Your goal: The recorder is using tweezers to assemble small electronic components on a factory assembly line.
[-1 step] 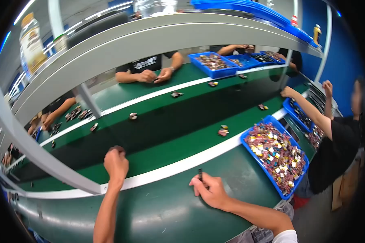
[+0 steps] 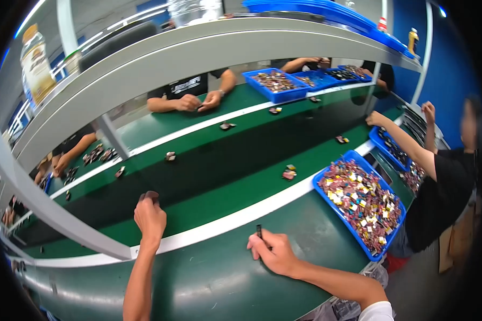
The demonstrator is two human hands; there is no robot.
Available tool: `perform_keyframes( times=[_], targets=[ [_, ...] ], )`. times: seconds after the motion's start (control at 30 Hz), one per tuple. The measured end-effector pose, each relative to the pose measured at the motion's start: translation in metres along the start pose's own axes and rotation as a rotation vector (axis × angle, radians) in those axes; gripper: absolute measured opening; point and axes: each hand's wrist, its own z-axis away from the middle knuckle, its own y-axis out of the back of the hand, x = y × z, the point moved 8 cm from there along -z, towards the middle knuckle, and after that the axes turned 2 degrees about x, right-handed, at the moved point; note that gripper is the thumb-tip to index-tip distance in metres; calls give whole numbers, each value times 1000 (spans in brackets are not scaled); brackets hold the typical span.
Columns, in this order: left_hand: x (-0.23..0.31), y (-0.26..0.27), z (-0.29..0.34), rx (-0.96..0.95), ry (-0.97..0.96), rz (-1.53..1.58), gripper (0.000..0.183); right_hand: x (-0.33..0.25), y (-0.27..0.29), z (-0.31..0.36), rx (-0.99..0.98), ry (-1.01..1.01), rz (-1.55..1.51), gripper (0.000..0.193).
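My left hand (image 2: 150, 219) reaches over the green conveyor belt (image 2: 235, 184), its fingers closed and pointing away from me. Something dark shows at its fingertips, too small to name. Above the green worktop (image 2: 209, 283), my right hand (image 2: 276, 254) grips a slim black pen-like stick (image 2: 259, 231) that stands nearly upright between thumb and fingers. Several small parts with pinkish and shiny bits lie spread along the belt, among them one part (image 2: 289, 172) right of my left hand and another part (image 2: 170, 156) beyond it.
At my right a blue tray (image 2: 376, 255) is heaped with pinkish parts. A grey shelf (image 2: 214, 48) spans the belt, its post (image 2: 53, 206) on my left. Co-workers sit across, and a person in black (image 2: 439, 187) reaches over the belt at right. More blue trays (image 2: 276, 96) stand opposite.
The whole scene sits slightly further left in the picture. Both hands keep the same grip and nearly the same place.
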Motion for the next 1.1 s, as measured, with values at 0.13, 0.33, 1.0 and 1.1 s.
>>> perform_keyframes(
  times=[0.13, 0.33, 1.0, 1.1],
  targets=[
    [68, -57, -14, -305, -132, 365, 22, -5, 5, 5, -1, 44, 4, 32],
    [217, -171, 20, -970, 0, 639, 24, -6, 16, 4, 45, 125, 9, 34],
    [198, -111, 60, -893, 253, 977, 27, 6, 22, 4, 69, -187, -254, 50],
    [157, -74, 79, -875, 314, 992, 26, 17, 20, 0, 56, -299, -503, 50]
  ],
)
